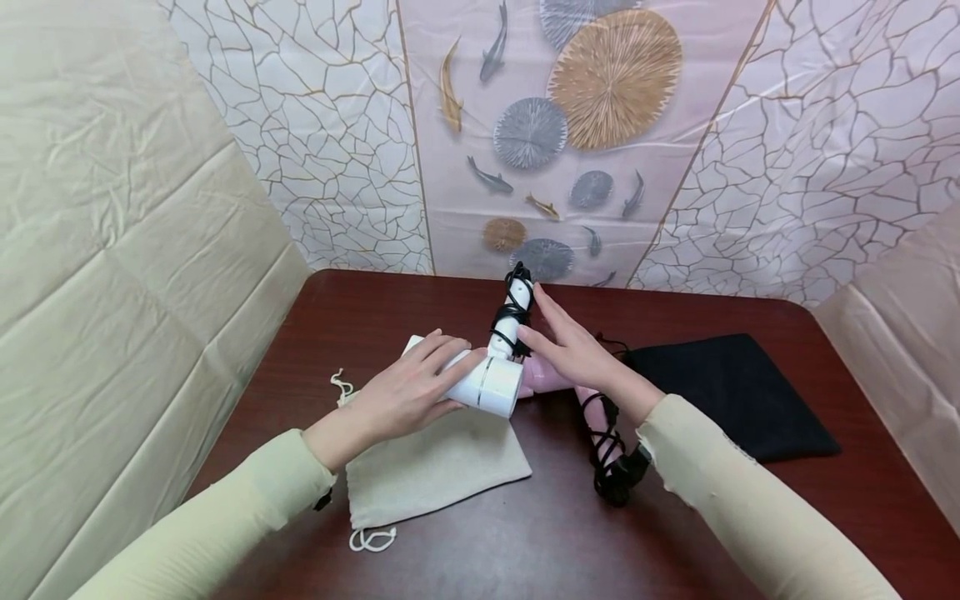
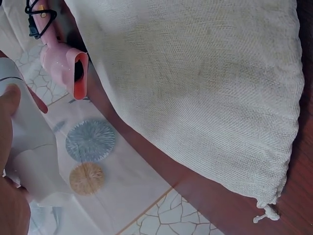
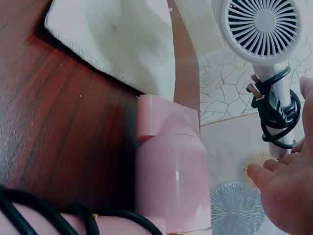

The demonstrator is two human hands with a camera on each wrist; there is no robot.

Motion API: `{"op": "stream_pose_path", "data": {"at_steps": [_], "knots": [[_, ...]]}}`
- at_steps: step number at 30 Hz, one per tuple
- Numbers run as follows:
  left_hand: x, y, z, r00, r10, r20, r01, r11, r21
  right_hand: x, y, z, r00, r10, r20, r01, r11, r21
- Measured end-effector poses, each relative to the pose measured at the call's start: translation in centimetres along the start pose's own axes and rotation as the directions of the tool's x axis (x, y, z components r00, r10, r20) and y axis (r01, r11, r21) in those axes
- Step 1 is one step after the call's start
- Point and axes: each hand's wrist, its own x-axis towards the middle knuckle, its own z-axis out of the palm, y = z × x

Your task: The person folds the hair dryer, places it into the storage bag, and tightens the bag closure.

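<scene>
A white hair dryer (image 1: 501, 387) is raised over the table, its black cord wound round the handle. My left hand (image 1: 408, 387) grips its barrel near the nozzle, thumb and fingers on opposite sides in the left wrist view. Beside the handle is my right hand (image 1: 573, 350), fingers extended, fingertips right at the handle's end. The right wrist view shows the dryer's round slatted grille (image 3: 265, 21). Below the right hand lies a pink hair dryer (image 3: 173, 181), its handle also wrapped in black cord; the right hand partly covers it in the head view.
A beige drawstring bag (image 1: 450, 467) lies flat on the dark red-brown table (image 1: 525, 533), below the left hand. A black bag (image 1: 735, 400) lies flat at the right, partly behind the right forearm. Patterned cloth walls (image 1: 345, 142) surround the table's back and sides.
</scene>
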Motion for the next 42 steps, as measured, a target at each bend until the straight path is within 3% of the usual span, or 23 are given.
{"op": "stream_pose_path", "data": {"at_steps": [16, 28, 42], "knots": [[0.8, 0.7, 0.5, 0.995, 0.075, -0.069, -0.072, 0.996, 0.047, 0.6, 0.1, 0.4, 0.993, 0.050, -0.109, -0.030, 0.983, 0.182], [1.3, 1.2, 0.4, 0.990, 0.125, -0.059, -0.117, 0.986, 0.119, 1.3, -0.8, 1.7, 0.990, 0.093, -0.107, -0.050, 0.936, 0.349], [1.2, 1.3, 0.5, 0.975, 0.208, -0.074, -0.187, 0.956, 0.225, 1.5, -0.2, 1.9, 0.993, 0.011, -0.114, 0.022, 0.959, 0.283]]}}
